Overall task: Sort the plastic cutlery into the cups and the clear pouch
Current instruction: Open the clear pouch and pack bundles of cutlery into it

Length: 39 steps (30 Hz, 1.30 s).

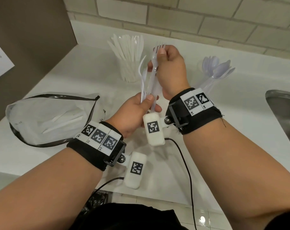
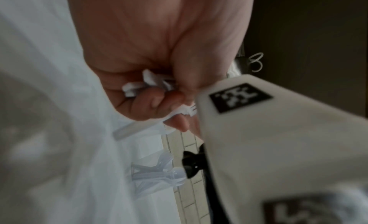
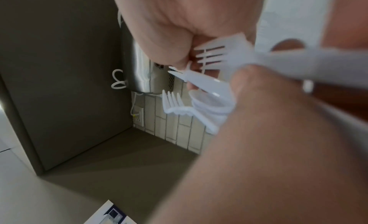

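My left hand [image 1: 141, 106] grips the handle ends of a bundle of white plastic forks [image 1: 149, 80] above the counter. My right hand [image 1: 167, 63] pinches the tine end of one fork [image 1: 157, 48] at the top of that bundle. In the right wrist view the fork tines [image 3: 211, 54] lie against my curled fingers, with more forks [image 3: 173, 103] below. In the left wrist view the handle ends [image 2: 139, 86] stick out of my left fist. A clear cup of white knives [image 1: 129, 57] stands behind the hands. A clear cup of spoons [image 1: 214, 70] stands at the right. The clear pouch [image 1: 46, 118] lies open at the left with some cutlery inside.
A steel sink [image 1: 285, 113] is set into the white counter [image 1: 74, 72] at the right. A tiled wall [image 1: 190, 19] runs along the back, and a brown panel [image 1: 24, 39] closes off the left side. Black cables [image 1: 185, 161] hang from the wrist cameras.
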Available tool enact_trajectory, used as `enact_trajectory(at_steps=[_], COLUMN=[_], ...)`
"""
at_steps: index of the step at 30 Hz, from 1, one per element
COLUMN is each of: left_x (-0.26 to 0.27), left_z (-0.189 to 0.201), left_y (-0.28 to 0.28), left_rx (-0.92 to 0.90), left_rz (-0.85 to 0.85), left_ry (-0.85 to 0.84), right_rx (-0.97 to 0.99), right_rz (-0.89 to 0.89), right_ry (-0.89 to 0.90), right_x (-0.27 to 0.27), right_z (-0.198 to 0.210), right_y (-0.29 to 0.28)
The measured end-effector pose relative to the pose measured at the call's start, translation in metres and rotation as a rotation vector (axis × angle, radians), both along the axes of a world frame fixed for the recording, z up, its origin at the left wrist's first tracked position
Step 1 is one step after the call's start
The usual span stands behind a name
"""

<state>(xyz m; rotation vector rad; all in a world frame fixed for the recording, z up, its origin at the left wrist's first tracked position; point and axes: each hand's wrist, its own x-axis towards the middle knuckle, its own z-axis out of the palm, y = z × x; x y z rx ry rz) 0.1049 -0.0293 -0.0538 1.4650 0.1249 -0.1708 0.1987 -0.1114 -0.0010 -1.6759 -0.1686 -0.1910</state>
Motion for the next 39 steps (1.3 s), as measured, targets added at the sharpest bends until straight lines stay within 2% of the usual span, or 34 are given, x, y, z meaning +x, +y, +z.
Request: enact_trajectory(at_steps=[5,7,10,11,13,15,21,24,27,29,32,37,39], left_x=[0.002,0.005,0.012,0.014,0.017,0.018,0.014,0.015,0.018,0.02,0.021,0.02,0.018], left_z=[-0.006,-0.005,0.004,0.007,0.01,0.01,0.001,-0.002,0.003,0.007,0.009,0.005,0.002], left_y=[0.006,0.01,0.012,0.012,0.012,0.012,0.014,0.015,0.013,0.011,0.009,0.008,0.01], left_rx=[0.137,0.094,0.016,0.014,0.026,0.022,0.048,0.099,0.148,0.156,0.19,0.241,0.263], left_rz=[0.032,0.138,0.23,0.233,0.231,0.223,0.263,0.246,0.221,0.182,0.143,0.158,0.173], left_ry=[-0.009,0.002,-0.003,-0.011,-0.022,-0.031,0.014,0.026,0.02,0.01,-0.004,0.003,0.007], right_rx=[0.394,0.314,-0.074,-0.148,-0.132,-0.072,-0.055,-0.02,-0.16,-0.188,-0.162,-0.131,-0.075], right_rz=[-0.149,-0.124,0.035,0.102,0.218,0.257,0.0,0.103,0.228,0.281,0.244,0.159,0.074], right_ry=[-0.184,-0.142,0.127,0.187,0.265,0.319,0.271,0.257,0.231,0.257,0.257,0.107,0.066], right_x=[0.009,0.011,0.004,0.0,-0.01,-0.014,-0.002,-0.006,-0.013,-0.015,-0.013,-0.003,0.008], right_z=[0.029,0.034,0.016,0.007,-0.006,-0.012,0.005,0.015,0.01,0.003,-0.003,0.003,0.016], right_y=[-0.019,-0.024,-0.016,-0.013,-0.009,-0.005,-0.005,-0.007,-0.002,0.0,0.001,0.006,0.002])
